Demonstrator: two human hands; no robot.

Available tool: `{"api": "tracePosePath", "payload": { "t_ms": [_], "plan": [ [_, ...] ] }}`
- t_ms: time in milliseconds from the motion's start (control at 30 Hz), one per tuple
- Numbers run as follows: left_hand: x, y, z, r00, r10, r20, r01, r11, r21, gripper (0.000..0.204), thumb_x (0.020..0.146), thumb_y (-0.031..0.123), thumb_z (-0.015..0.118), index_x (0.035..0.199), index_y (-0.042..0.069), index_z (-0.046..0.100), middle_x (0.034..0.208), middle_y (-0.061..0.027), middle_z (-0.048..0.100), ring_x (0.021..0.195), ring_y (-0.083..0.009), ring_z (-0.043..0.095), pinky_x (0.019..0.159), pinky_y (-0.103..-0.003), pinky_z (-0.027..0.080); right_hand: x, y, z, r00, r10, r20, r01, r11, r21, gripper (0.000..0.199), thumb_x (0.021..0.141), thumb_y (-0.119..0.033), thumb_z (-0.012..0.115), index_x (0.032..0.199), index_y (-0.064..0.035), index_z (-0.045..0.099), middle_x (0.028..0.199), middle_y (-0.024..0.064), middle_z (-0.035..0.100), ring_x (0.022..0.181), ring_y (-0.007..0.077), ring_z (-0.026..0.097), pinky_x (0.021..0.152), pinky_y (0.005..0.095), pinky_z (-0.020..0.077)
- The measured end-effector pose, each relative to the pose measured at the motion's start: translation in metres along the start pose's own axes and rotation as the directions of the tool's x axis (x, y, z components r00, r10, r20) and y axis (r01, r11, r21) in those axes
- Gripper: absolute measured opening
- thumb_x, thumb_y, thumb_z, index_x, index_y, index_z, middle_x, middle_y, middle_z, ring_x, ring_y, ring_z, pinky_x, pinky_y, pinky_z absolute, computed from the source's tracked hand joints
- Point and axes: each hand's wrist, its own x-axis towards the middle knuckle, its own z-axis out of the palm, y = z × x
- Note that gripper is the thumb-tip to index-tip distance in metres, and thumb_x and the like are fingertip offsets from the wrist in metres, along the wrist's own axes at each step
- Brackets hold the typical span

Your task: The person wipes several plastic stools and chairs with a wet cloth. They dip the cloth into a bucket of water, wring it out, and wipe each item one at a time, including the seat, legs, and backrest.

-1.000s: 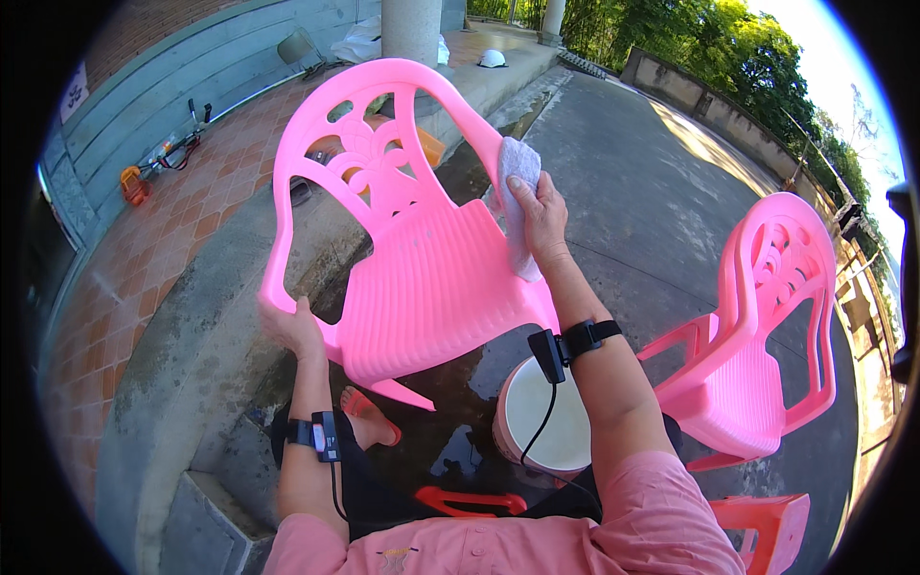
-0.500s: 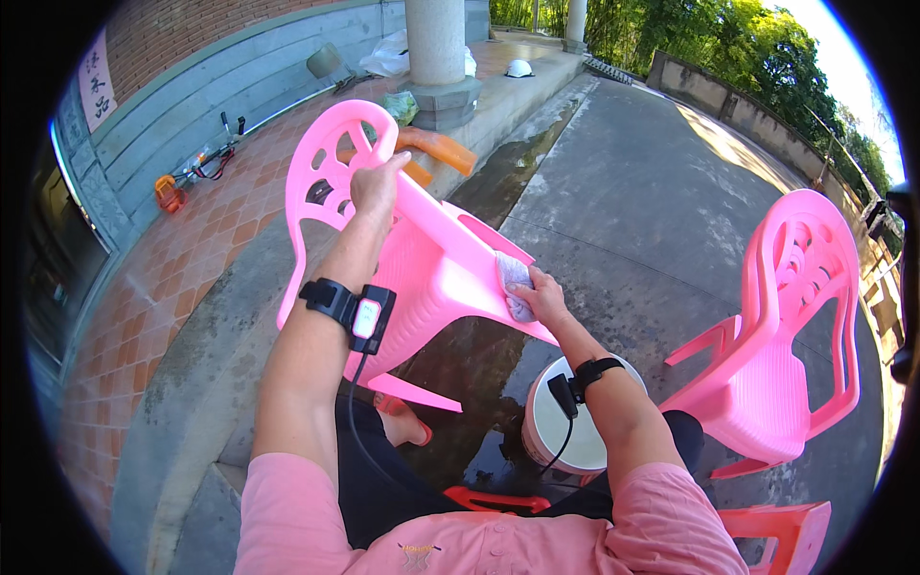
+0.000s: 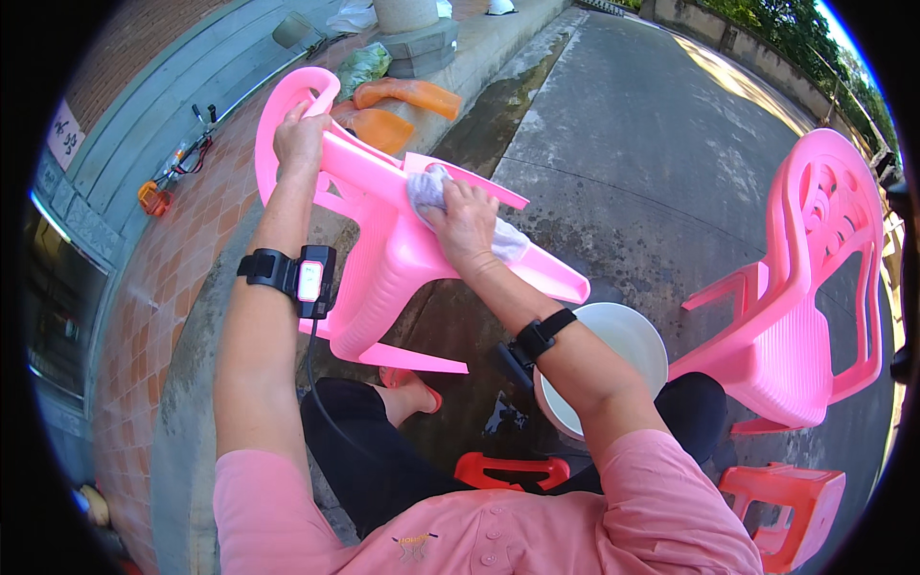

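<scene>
A pink plastic chair (image 3: pixel 379 273) is tilted in front of me, its legs pointing to the right. My left hand (image 3: pixel 301 144) is closed around the chair's armrest near the curved top. Bunched under my right hand (image 3: pixel 465 220) is a pale grey-white cloth (image 3: pixel 427 192), pressed against the upper part of a chair leg. Part of the cloth trails down along that leg. Below my right forearm stands a round white bucket (image 3: pixel 623 335), partly covered by the arm; what it holds is hard to make out.
Another pink chair (image 3: pixel 786 374) stands upright to the right. Near my right side is a red stool (image 3: pixel 800 508), with a red seat edge (image 3: pixel 508 471) between my legs. Orange curved objects (image 3: pixel 407 94) and a green bag (image 3: pixel 364 65) lie by the pillar (image 3: pixel 412 48). Wet concrete surrounds the bucket.
My right hand and the cloth have moved up and left along the chair leg. The chair and my left hand appear further left, and the whole view has shifted downward.
</scene>
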Motion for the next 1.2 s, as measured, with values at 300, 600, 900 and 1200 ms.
{"api": "tracePosePath", "payload": {
  "t_ms": [300, 600, 900, 1200],
  "plan": [
    [0.028, 0.027, -0.004, 0.963, 0.088, 0.254, -0.229, 0.764, 0.603, 0.045, 0.075, 0.010, 0.055, 0.115, -0.003, 0.071, 0.096, -0.0192, 0.072, 0.091, -0.0304, 0.071, 0.083, -0.042, 0.051, -0.051, -0.037, -0.023, 0.969, -0.184, -0.167, 0.192, 0.981, 0.032, 0.053, 0.078, -0.012, 0.072, 0.130, -0.0113, 0.060, 0.129, 0.0071, 0.059, 0.116, 0.0376, 0.050, 0.091, 0.0460, 0.0405],
    [0.023, 0.019, -0.010, 0.951, 0.029, 0.309, -0.163, 0.894, 0.417, 0.042, 0.072, 0.009, 0.057, 0.109, -0.008, 0.066, 0.095, -0.0182, 0.069, 0.086, -0.0261, 0.069, 0.079, -0.037, 0.051, -0.096, 0.034, -0.037, 0.999, -0.054, -0.005, 0.054, 0.996, -0.067, 0.041, 0.085, -0.030, 0.069, 0.121, -0.0125, 0.061, 0.106, 0.0052, 0.060, 0.099, 0.0281, 0.052, 0.082, 0.0435, 0.0375],
    [0.025, 0.013, -0.008, 0.978, 0.044, 0.205, -0.127, 0.903, 0.411, 0.042, 0.070, 0.011, 0.065, 0.106, -0.009, 0.062, 0.101, -0.0263, 0.069, 0.095, -0.0368, 0.069, 0.086, -0.043, 0.050, -0.149, 0.156, -0.079, 0.816, 0.556, 0.157, -0.501, 0.817, -0.287, 0.032, 0.087, -0.039, 0.064, 0.109, -0.0152, 0.071, 0.109, 0.0076, 0.065, 0.099, 0.0317, 0.061, 0.086, 0.0486, 0.0412],
    [0.025, 0.020, -0.006, 0.980, 0.024, 0.199, -0.118, 0.874, 0.471, 0.052, 0.073, 0.010, 0.063, 0.119, -0.012, 0.059, 0.114, -0.0296, 0.066, 0.110, -0.0384, 0.066, 0.095, -0.042, 0.048, -0.057, -0.015, -0.044, 0.996, 0.054, 0.067, -0.064, 0.986, 0.152, 0.016, 0.079, -0.026, 0.071, 0.090, -0.0152, 0.074, 0.100, 0.0037, 0.064, 0.094, 0.0334, 0.055, 0.082, 0.0478, 0.0383]
  ]
}}
